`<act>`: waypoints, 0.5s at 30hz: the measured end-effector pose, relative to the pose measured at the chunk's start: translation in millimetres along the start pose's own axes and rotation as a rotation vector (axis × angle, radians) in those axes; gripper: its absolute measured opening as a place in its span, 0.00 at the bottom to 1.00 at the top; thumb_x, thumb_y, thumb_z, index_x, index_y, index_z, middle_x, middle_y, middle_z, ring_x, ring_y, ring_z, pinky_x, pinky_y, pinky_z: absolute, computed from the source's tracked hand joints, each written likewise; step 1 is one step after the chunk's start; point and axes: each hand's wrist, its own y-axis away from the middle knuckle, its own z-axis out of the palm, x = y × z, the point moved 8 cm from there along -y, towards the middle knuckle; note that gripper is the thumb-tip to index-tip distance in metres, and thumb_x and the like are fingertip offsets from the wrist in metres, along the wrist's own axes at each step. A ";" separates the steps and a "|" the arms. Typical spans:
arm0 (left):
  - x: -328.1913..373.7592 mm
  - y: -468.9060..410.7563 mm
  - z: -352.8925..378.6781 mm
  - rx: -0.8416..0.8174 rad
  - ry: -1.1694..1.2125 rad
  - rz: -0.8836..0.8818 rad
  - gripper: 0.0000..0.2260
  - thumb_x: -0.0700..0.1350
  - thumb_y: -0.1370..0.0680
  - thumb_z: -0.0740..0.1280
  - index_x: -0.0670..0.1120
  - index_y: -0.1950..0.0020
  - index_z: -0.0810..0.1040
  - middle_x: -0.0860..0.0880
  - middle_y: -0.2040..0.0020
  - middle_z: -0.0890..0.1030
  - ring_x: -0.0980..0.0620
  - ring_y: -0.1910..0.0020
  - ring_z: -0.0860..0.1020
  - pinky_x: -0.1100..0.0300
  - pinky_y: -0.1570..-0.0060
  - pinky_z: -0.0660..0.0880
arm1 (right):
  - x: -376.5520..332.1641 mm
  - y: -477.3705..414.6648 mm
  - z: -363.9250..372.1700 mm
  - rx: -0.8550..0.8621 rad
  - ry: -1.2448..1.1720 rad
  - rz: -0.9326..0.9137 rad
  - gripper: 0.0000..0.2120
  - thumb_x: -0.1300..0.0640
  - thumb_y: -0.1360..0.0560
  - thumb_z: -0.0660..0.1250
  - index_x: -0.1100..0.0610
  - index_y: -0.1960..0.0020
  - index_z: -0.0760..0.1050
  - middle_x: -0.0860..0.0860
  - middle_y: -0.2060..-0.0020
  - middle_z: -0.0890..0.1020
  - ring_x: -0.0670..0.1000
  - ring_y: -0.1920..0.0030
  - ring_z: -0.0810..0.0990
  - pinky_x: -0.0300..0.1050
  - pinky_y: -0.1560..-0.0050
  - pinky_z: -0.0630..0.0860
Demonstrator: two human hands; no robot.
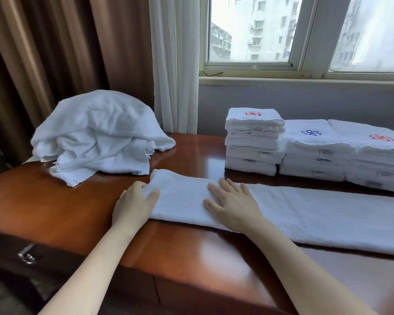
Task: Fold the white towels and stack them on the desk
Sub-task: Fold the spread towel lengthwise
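Towel strip [316, 214] lies along the front of the counter [55, 201], long axis left-right, running out of frame on the right. My left hand [134, 201] is at its left end, fingers curled round the edge. My right hand [233, 206] is just beside it, fingers flat, pressing the cloth. The free length lies to the right, so the fold likely goes that way. White terry, already narrowed lengthwise, smooth.

This seems to be a hotel guest room. Beyond the fingers [228, 185] of the right hand [233, 206], stacks of folded white towels [254, 144] stitched with red and blue logos [311, 133] stand on a polished wooden desk [191, 251]. Left of the fingers hang heavy brown curtains [43, 53] and a sheer curtain [175, 64]. Farther beyond them, a window [307, 37] faces apartment blocks [257, 26].
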 end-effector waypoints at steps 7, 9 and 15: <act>20.2 7.1 -14.7 0.044 0.464 0.062 0.19 0.46 0.26 0.75 0.45 0.39 0.73 0.49 0.46 0.79 0.49 0.46 0.77 0.56 0.49 0.71 | -4.8 10.3 -18.2 0.181 -0.122 -0.043 0.20 0.40 0.22 0.58 0.46 0.33 0.72 0.46 0.36 0.73 0.51 0.30 0.66 0.48 0.30 0.59; 33.9 9.3 -17.8 0.020 0.587 0.058 0.21 0.43 0.27 0.76 0.47 0.38 0.72 0.47 0.44 0.79 0.48 0.44 0.78 0.55 0.45 0.74 | -5.4 14.8 -25.0 0.221 -0.259 -0.043 0.19 0.43 0.22 0.62 0.46 0.34 0.75 0.44 0.32 0.73 0.48 0.30 0.68 0.46 0.31 0.64; 117.8 26.1 -12.1 -0.205 0.818 0.199 0.25 0.39 0.25 0.73 0.49 0.31 0.70 0.48 0.40 0.80 0.53 0.42 0.79 0.56 0.43 0.77 | -16.1 27.3 -49.9 0.087 -1.155 0.059 0.18 0.40 0.21 0.63 0.49 0.38 0.79 0.43 0.45 0.83 0.43 0.44 0.81 0.46 0.41 0.76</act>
